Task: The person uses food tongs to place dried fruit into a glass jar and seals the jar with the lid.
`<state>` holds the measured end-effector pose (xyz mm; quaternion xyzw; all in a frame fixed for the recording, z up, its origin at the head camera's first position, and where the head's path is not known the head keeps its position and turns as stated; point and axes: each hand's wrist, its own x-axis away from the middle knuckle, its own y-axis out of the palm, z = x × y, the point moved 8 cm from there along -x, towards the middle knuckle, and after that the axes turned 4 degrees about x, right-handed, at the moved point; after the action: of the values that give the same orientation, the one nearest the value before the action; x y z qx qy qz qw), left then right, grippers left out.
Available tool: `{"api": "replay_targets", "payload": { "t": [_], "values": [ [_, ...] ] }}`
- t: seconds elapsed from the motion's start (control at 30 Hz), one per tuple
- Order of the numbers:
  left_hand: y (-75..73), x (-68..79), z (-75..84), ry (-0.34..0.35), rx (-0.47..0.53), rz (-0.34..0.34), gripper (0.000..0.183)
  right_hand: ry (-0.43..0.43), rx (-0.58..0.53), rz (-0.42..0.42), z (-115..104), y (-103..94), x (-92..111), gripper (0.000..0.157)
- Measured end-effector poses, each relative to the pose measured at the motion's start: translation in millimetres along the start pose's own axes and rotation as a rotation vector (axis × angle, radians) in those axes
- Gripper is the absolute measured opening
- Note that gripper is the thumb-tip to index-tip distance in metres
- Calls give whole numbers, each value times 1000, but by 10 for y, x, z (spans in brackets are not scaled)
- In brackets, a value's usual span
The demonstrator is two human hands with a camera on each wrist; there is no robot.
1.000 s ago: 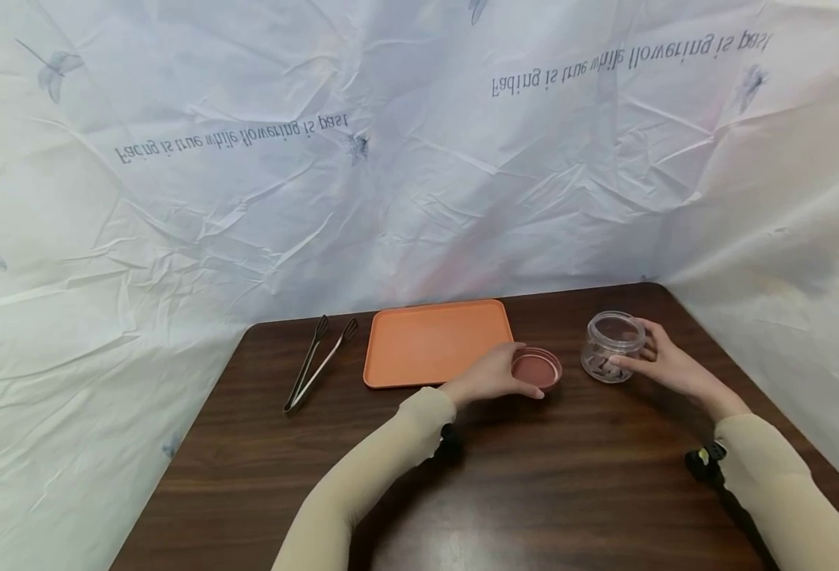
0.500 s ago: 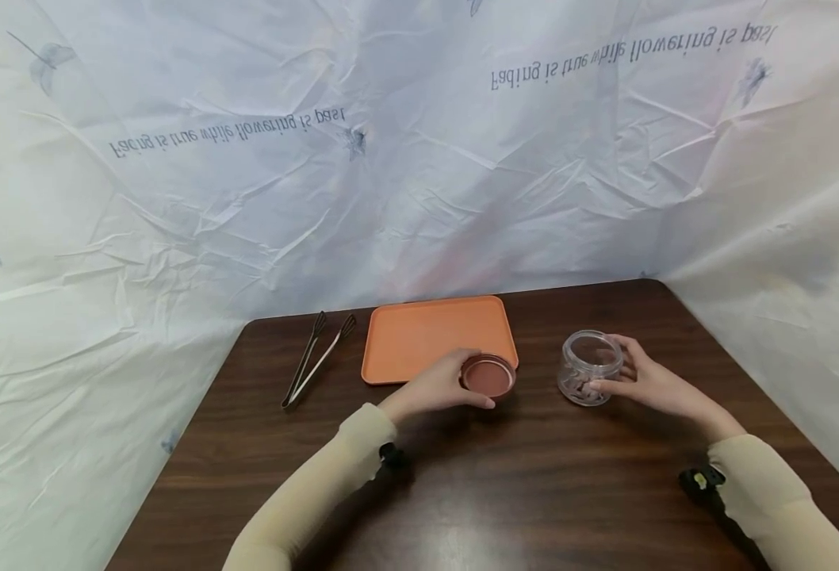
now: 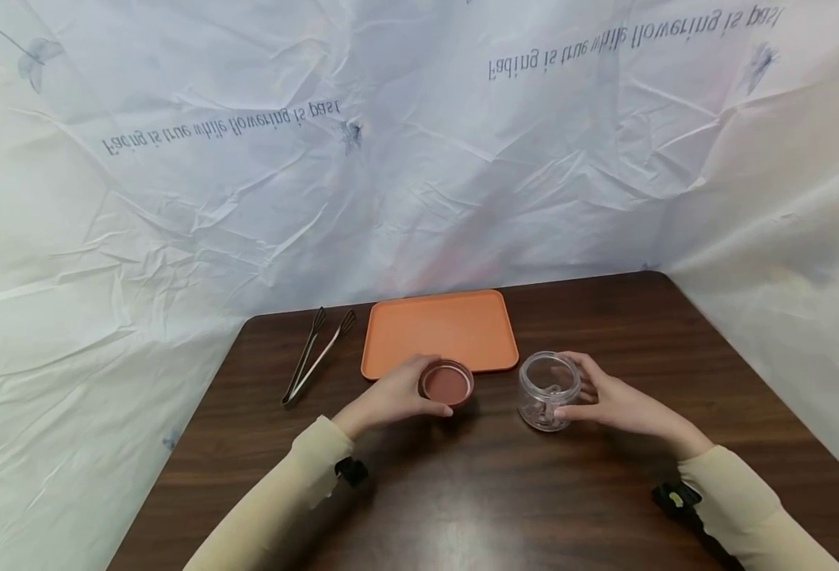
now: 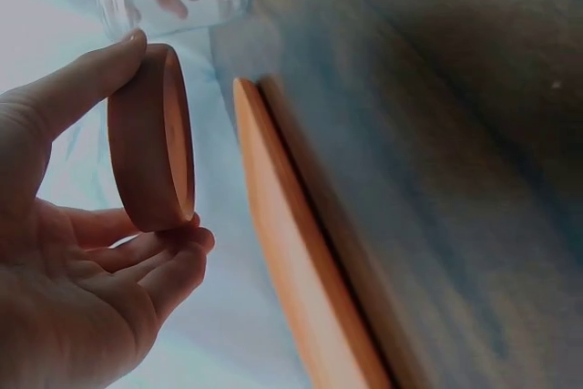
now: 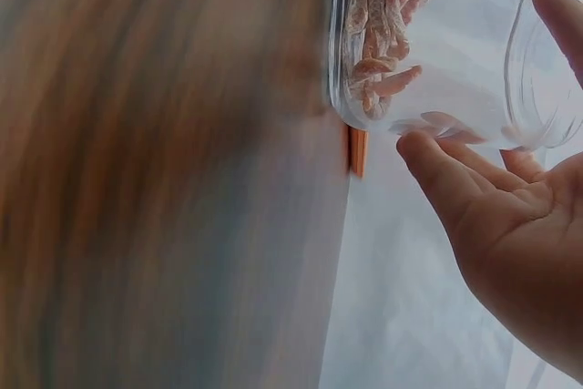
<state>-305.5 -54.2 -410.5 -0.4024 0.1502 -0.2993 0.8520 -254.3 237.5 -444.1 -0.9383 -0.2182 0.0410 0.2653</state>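
My left hand (image 3: 396,396) holds a round reddish-brown lid (image 3: 448,385) by its rim, thumb on one side and fingers on the other. The lid's hollow underside faces up in the head view, and its side wall shows in the left wrist view. To the right, my right hand (image 3: 615,404) grips a clear jar (image 3: 534,408) round its side. The jar has no lid on and stands roughly upright. Several pale brown, twisted dried pieces (image 5: 387,29) lie at the jar's bottom in the right wrist view; I cannot tell what they are.
Behind the hands lies an orange tray (image 3: 437,329) on the dark wooden table (image 3: 419,484). Metal tongs (image 3: 312,361), spread apart, lie left of the tray. A white printed cloth (image 3: 405,182) hangs behind the table and at its sides.
The lid in my left hand has moved left and slightly nearer, to the tray's front edge. My right hand has brought the jar left and nearer to me. Tray and tongs stay put.
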Motion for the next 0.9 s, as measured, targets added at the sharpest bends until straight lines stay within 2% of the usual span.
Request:
{"api": "replay_targets", "payload": {
  "t": [0.2,0.57,0.9],
  "values": [
    [-31,-55,155,6,-63,-18,87,-34,-28,-55,-86,152,-53,84],
    [10,-209,565,112,-217,-59,87,-55,-9,-48,-94,208,-96,85],
    [-32,-296,743,125,-270,-63,92,-51,-19,-42,-91,206,-93,85]
  ]
}}
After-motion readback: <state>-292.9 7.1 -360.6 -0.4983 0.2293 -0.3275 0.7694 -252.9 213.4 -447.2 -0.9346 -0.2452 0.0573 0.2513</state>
